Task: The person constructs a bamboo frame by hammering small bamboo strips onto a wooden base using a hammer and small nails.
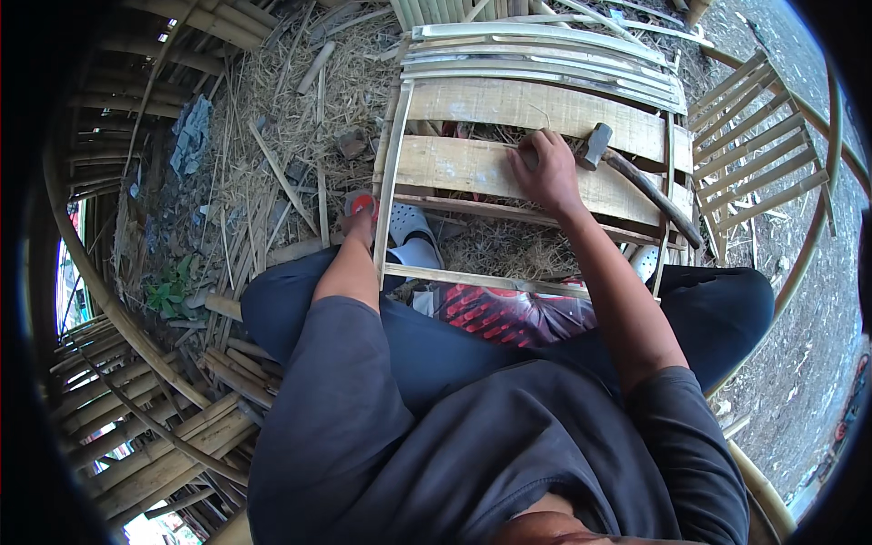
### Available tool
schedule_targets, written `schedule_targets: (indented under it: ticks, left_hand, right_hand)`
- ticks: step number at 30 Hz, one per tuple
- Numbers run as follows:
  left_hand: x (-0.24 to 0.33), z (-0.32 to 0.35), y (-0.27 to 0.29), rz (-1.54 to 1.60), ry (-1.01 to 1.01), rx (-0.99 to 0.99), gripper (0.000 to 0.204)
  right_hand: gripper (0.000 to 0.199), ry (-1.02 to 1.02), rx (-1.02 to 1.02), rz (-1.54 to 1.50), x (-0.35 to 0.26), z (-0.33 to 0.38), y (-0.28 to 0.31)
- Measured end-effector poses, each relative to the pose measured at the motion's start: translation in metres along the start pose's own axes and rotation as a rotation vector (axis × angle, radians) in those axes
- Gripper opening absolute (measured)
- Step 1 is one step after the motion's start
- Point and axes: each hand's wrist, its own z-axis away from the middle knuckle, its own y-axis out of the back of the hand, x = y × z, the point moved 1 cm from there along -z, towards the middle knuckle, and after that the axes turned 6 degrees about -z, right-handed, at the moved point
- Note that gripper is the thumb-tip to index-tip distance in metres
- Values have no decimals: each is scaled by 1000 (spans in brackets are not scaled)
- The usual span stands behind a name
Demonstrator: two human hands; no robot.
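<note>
A low frame of bamboo strips (pixel 393 173) and wooden planks (pixel 463 162) lies across in front of my crossed legs. My right hand (pixel 548 171) rests on the nearer plank with its fingers curled together; anything inside them is too small to make out. Just right of it a hammer (pixel 598 145) lies on the planks, its dark wooden handle (pixel 654 198) slanting toward the near right corner. My left hand (pixel 361 222) reaches down outside the frame's left side, at a small round red object (pixel 362 203). Its fingertips are hard to see there.
Several pale bamboo strips (pixel 536 45) lie along the frame's far end. A slatted bamboo piece (pixel 758 136) stands at the right, beside grey ground (pixel 781 336). Straw and bamboo scraps (pixel 272 163) cover the left ground. Stacked bamboo (pixel 173 445) fills the lower left.
</note>
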Motion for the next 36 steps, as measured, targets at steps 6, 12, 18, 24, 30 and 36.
schedule_targets:
  ticks: [6,12,18,24,30,36]
  left_hand:
    - [-3,14,17,-60,26,-104,45]
    - [0,16,19,-2,29,-139,37]
    - [14,12,14,252,-10,-384,32]
    - [33,44,12,486,-123,-740,36]
    - [50,74,23,443,-211,-672,44]
    - [43,49,22,469,-259,-721,34]
  right_hand:
    - [20,28,16,4,-1,-1,0]
    - [19,26,31,6,0,-1,-2]
    - [17,18,35,-6,1,-1,-3]
    - [17,26,34,3,3,-1,-2]
    - [17,-18,17,0,1,-1,-1]
    - [16,-1,22,-10,-6,-4,-4]
